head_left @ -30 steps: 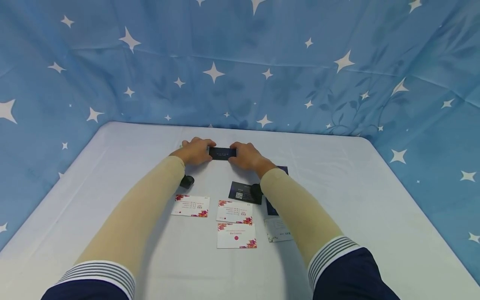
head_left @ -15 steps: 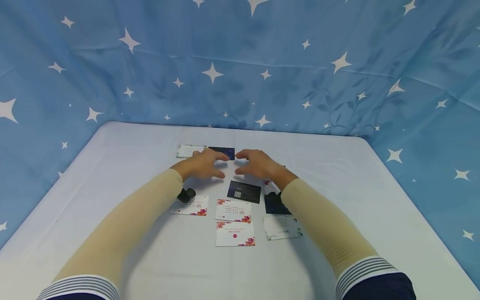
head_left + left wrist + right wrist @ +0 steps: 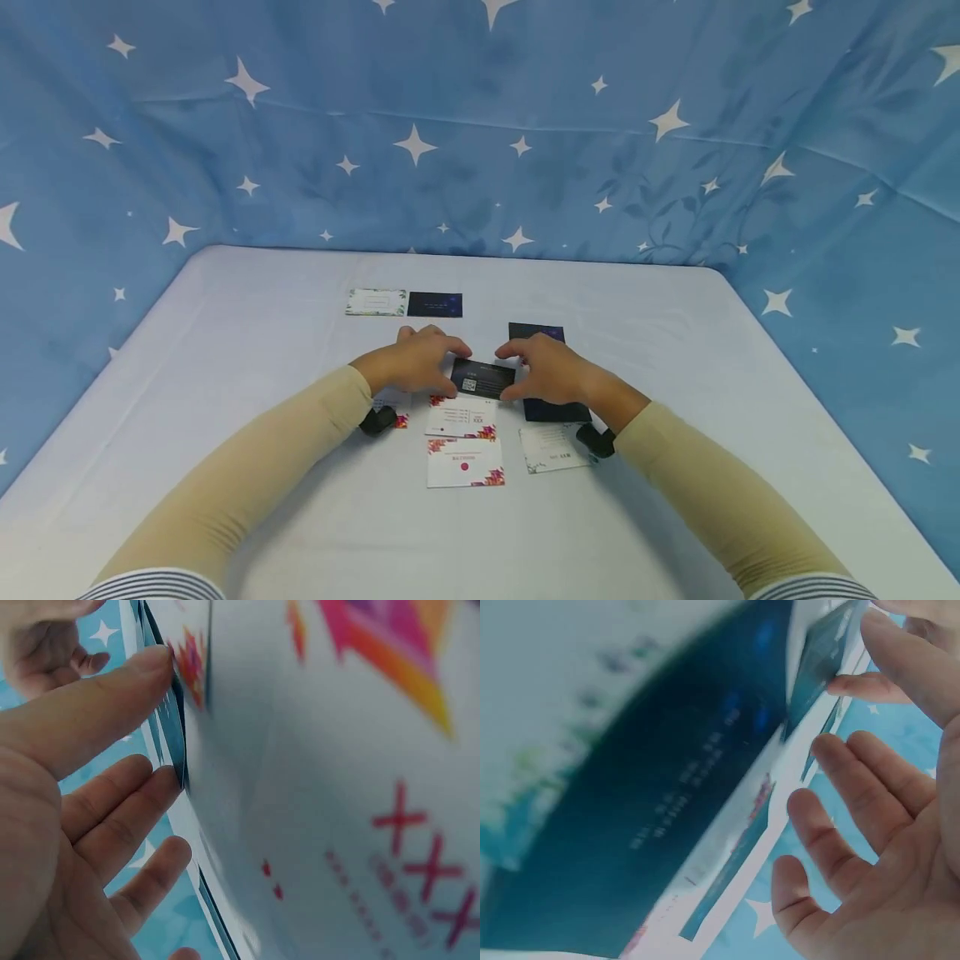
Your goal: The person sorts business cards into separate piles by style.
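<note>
At the left, white surface of the desk (image 3: 247,333) stretches to its left edge and far-left corner. Near the far edge lies a leaf-bordered card (image 3: 377,302), with a blue-spotted dark card (image 3: 435,305) just to its right; their small print is unreadable. Nearer, a half-hidden floral card (image 3: 397,410) shows beneath the left hand (image 3: 420,362), whose fingers are released, relaxed and spread, the thumb tip by the near-left corner of the black card (image 3: 485,380). That black card lies flat and slightly turned, mid-desk, with a white QR code toward its left end and faint pale lines too small to read. On its near side, touching or almost, is a white card (image 3: 461,417) with red-orange flower corners and an upside-down "XXX"; nearer again, a second flowered card (image 3: 466,463) bears a red dot. The right hand (image 3: 551,371) frames the black card's right end, fingers also released, among more dark cards and another leaf-cornered card (image 3: 555,448). Beyond, desk surface stretches to the right edge.
</note>
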Tool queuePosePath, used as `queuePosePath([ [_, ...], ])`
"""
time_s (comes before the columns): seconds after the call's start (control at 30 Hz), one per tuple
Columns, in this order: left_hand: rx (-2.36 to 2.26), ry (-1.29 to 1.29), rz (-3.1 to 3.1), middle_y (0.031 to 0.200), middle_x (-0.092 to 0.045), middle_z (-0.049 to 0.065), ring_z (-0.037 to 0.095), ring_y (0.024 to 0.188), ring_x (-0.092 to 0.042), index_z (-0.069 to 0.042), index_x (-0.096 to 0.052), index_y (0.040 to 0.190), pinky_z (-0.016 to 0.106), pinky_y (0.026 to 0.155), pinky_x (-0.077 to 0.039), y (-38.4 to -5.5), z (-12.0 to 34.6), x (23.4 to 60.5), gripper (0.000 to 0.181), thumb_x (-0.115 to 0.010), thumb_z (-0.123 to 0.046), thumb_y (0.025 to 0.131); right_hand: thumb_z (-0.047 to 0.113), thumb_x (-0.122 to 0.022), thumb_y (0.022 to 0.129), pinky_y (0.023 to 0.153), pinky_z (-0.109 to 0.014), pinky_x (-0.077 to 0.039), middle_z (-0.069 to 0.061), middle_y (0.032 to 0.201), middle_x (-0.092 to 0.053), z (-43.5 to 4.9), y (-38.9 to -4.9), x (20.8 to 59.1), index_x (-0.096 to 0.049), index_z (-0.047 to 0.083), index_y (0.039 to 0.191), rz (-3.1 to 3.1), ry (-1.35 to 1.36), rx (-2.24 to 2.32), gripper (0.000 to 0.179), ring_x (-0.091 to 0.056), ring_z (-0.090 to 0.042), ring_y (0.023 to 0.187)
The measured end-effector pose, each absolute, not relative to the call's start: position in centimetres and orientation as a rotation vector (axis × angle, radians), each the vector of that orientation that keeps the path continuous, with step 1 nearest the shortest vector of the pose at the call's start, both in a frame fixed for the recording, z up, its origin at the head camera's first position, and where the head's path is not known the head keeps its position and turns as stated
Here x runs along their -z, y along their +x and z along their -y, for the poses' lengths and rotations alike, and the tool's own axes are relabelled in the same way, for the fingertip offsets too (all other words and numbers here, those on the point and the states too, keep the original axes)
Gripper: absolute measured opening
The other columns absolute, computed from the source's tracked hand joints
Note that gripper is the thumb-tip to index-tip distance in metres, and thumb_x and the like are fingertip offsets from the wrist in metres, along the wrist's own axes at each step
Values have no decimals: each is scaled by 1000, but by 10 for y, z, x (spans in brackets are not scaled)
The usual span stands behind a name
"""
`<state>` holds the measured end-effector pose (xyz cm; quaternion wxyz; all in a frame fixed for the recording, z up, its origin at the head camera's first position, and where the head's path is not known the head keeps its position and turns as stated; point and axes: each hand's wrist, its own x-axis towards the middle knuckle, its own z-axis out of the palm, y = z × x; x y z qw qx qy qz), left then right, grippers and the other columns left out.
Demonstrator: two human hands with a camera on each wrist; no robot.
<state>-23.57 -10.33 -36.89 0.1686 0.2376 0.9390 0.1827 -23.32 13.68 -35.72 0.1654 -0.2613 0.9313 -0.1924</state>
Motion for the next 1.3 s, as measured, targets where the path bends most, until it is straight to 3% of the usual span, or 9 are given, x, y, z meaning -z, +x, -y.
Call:
queuePosePath([
  [0.2,-504,659,-2699,135,-56,0,22,129,-40,-23,-60,138,49,98,-22,-233,101,370,61,-84,-33,83,42,-85,79,97,-50,-45,-11,126,-59,-137,-225,363,-61,17,138,-2715,-736,407,69,-52,-30,115],
  [0.67,-552,656,-2753,130,-59,0,23,128,-42,-20,-63,135,49,98,-22,-231,105,369,55,-82,-31,84,33,-80,85,104,-52,-38,-10,129,-60,-135,-230,367,-62,13,136,-2760,-790,443,58,-49,-31,122],
  [0.97,-651,559,-2810,131,-58,1,22,127,-40,-19,-62,138,49,101,-20,-247,122,360,54,-80,-30,87,28,-77,89,100,-46,-43,-10,128,-59,-121,-256,362,-59,11,139,-2765,-776,573,56,-50,-28,116],
  [1.3,-654,488,-2856,131,-58,4,25,126,-40,-17,-59,140,51,97,-18,-278,141,360,54,-77,-27,90,28,-74,92,106,-44,-37,-8,137,-55,-91,-292,355,-55,15,142,-2782,-679,542,56,-44,-26,127],
])
